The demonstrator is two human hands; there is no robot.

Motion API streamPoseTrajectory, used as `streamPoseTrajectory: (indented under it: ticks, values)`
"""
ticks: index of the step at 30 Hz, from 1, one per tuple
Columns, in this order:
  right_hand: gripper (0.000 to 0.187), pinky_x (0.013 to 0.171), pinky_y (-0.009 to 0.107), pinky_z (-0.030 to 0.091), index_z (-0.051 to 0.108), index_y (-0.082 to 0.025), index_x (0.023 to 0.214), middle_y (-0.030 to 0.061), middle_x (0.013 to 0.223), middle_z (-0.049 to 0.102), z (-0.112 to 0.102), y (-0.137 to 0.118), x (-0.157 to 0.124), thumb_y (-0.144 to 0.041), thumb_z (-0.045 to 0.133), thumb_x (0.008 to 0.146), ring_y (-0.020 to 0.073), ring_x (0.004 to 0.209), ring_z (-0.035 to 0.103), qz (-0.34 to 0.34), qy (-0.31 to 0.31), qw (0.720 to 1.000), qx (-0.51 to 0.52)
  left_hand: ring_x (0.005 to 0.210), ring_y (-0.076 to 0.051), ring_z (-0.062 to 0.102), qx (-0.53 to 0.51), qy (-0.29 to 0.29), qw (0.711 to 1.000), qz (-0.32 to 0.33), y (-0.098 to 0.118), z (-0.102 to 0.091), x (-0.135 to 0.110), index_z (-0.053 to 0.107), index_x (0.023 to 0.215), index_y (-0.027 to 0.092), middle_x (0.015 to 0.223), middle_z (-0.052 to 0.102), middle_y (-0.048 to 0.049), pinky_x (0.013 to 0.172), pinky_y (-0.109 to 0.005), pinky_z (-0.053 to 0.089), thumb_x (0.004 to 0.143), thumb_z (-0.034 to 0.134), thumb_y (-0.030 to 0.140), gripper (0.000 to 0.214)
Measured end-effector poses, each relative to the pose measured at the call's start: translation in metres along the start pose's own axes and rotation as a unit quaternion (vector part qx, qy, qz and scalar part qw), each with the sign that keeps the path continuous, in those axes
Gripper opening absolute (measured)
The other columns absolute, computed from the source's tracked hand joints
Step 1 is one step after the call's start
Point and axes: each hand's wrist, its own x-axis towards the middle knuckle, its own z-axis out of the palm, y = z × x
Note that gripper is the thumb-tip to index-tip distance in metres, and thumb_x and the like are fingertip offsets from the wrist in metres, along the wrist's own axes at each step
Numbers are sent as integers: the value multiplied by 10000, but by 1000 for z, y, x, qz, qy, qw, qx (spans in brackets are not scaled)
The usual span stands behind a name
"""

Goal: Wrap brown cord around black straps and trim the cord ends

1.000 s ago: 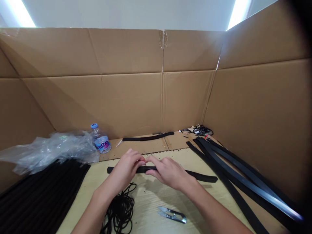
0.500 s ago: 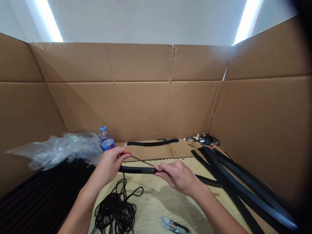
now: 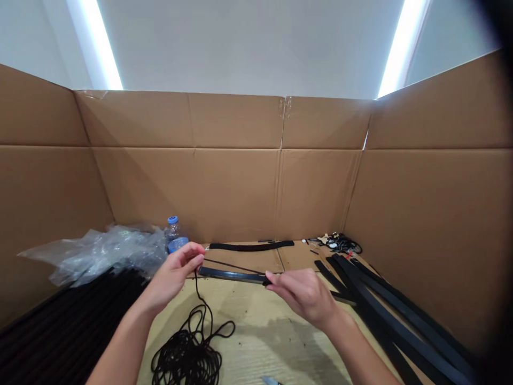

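Observation:
Between my hands runs a flat black strip [image 3: 232,275], its face catching the light. A thin black cord [image 3: 230,264] is stretched just above it. My left hand [image 3: 182,270] is closed in a pinch on the cord, beside the strip's left end; whether it also grips the strip is hidden. With thumb and fingertips together, my right hand [image 3: 304,294] grips the strip, where the cord meets it. From below my left hand the cord hangs into a loose tangled pile [image 3: 187,355] on the pale wooden board [image 3: 256,342].
Dark strips are bundled at the left [image 3: 76,326]; more black strips [image 3: 385,310] lie at the right. Behind are clear plastic bags [image 3: 120,248], a water bottle [image 3: 173,232], another black strip [image 3: 252,247] and small scraps [image 3: 336,243]. Cardboard walls [image 3: 224,187] surround the board. A metal blade tip [image 3: 271,380] shows at the bottom edge.
The view has tilted up, leaving only the tip of the snips in frame. My right hand has shifted right and my left hand slightly left. The strip now slopes down to the right.

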Motion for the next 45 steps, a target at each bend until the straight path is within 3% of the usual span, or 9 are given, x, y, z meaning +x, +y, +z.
streamPoseTrajectory:
  ticks: [4,8,12,18,24,29,34,39,45]
  values:
    - [92,523,235,418,657,-145,934,38,647,688,0,-12,4,-199,585,917,124,515,607,8,45,998,40,883,-200,553,43,-21,998,44,1,37,-6,625,933,203,962,608,-37,807,-325,456,747,656,187,189]
    - [88,592,215,491,652,-171,963,55,774,748,-1,-25,10,-190,640,878,138,613,680,33,87,988,122,1127,-225,538,-173,-200,963,48,23,83,-29,568,1164,286,1169,588,-27,971,-347,429,671,773,148,551]
    - [63,541,211,490,680,-179,882,25,678,724,-3,-37,15,-174,697,821,124,524,641,82,137,964,211,1003,-156,578,-222,-134,965,49,46,102,-45,621,1069,277,1044,616,-1,882,-256,463,830,657,187,259]
    - [44,414,195,398,669,-194,880,-33,547,615,0,-53,18,-227,665,850,74,390,485,190,137,925,298,746,-110,537,-197,-117,972,43,54,103,-50,630,988,190,849,590,-7,662,-201,449,883,601,301,156]
    - [99,394,176,394,605,-204,947,-16,625,630,9,-62,15,-289,606,895,70,428,496,284,114,854,420,471,-41,247,-200,-140,969,-44,48,99,-54,526,1016,181,679,424,60,411,-181,215,893,549,453,299]
    - [203,368,161,372,601,-183,964,-6,603,632,3,-74,22,-364,628,875,64,402,487,338,125,814,455,477,-49,251,-183,-197,962,-51,53,87,-52,465,1158,207,684,416,58,411,-190,186,912,505,475,365]
    - [271,355,150,340,601,-173,1019,0,577,638,-3,-82,27,-396,631,869,62,383,483,366,112,787,485,484,-74,234,-138,-174,974,-37,50,85,-50,518,1124,210,603,341,73,428,-198,212,944,420,487,344]
    - [276,336,148,315,620,-159,966,-12,564,610,-1,-83,27,-415,629,865,49,354,448,371,111,777,497,789,-137,497,-36,-114,991,62,58,84,-47,618,1099,224,901,559,-27,735,-257,418,950,454,405,286]
    - [316,309,138,294,587,-153,972,-16,549,608,2,-81,27,-445,627,857,52,332,447,397,119,755,508,674,-120,443,-109,-137,985,4,58,89,-47,588,1155,217,785,540,2,611,-227,376,949,463,386,295]
